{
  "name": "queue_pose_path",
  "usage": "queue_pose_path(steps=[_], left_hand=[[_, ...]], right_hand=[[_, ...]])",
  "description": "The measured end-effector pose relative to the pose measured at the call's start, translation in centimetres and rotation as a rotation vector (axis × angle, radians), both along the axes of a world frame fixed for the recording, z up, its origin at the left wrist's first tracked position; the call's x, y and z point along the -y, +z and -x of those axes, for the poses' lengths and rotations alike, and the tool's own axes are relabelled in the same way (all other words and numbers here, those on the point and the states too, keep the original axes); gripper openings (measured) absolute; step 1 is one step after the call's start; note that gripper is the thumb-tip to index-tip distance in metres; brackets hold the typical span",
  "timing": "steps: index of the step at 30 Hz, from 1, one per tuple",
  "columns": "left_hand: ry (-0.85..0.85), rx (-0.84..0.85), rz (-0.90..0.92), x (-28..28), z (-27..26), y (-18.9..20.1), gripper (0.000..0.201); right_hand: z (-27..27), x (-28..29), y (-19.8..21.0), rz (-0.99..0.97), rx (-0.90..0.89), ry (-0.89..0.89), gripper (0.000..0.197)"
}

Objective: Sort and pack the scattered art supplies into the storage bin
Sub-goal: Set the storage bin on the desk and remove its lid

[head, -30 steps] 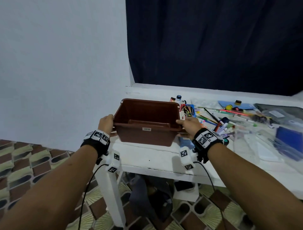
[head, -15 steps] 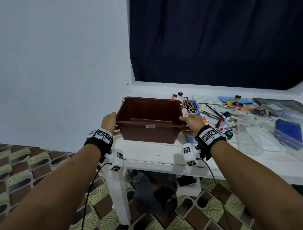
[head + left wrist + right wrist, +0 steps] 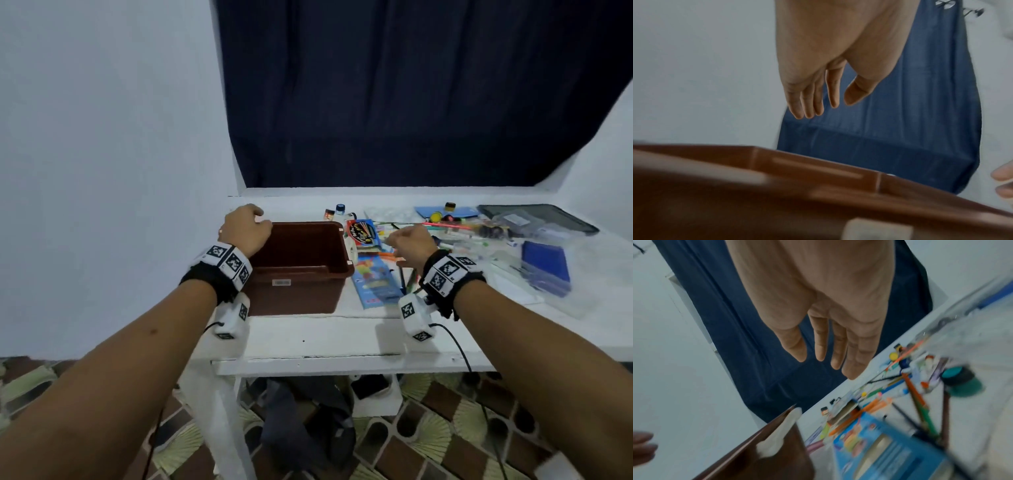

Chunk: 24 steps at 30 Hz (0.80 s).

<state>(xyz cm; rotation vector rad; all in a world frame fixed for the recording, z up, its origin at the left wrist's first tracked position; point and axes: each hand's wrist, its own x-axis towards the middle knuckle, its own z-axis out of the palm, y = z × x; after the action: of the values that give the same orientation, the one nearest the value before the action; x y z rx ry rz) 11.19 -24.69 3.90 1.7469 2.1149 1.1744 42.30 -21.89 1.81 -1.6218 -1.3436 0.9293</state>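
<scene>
The brown storage bin [image 3: 301, 267] stands upright at the surface's [image 3: 308, 339] left front corner, its long axis along the front edge. The left hand [image 3: 245, 228] and right hand [image 3: 409, 245] hover empty above it, fingers relaxed.

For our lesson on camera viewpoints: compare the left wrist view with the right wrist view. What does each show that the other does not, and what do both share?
Only the left wrist view shows the left hand close up, fingers relaxed and empty above the brown storage bin's rim, with a pale label on the bin's outer wall. Only the right wrist view shows the right hand, also empty, over the scattered pens and pencils, a blue booklet and a teal-lidded jar. Both share the bin, the dark blue curtain and the white wall.
</scene>
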Motion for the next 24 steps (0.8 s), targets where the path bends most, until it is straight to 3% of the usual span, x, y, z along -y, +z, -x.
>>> queue_pose_path(steps=[7,13,18,24], left_hand=[[-0.366,-0.073,0.015,-5.1,-14.9,2.2,0.027],[-0.615,-0.059,0.063,-9.3,-29.2,2.4,0.023],[-0.692,-0.027,0.112,-14.0,-40.2,0.7,0.015],[-0.673,-0.013,0.219,-21.4,-50.6,-1.5,0.012]], right_hand=[[-11.5,0.6,1.5,-0.049,0.347,-0.143,0.024],[-23.6,0.3,1.6,0.007,0.431,-0.255,0.022],[-34.4,-3.0,0.8,0.041,0.401,-0.352,0.022],[-45.9,-9.8,0.7,0.097,0.404,-0.288,0.008]])
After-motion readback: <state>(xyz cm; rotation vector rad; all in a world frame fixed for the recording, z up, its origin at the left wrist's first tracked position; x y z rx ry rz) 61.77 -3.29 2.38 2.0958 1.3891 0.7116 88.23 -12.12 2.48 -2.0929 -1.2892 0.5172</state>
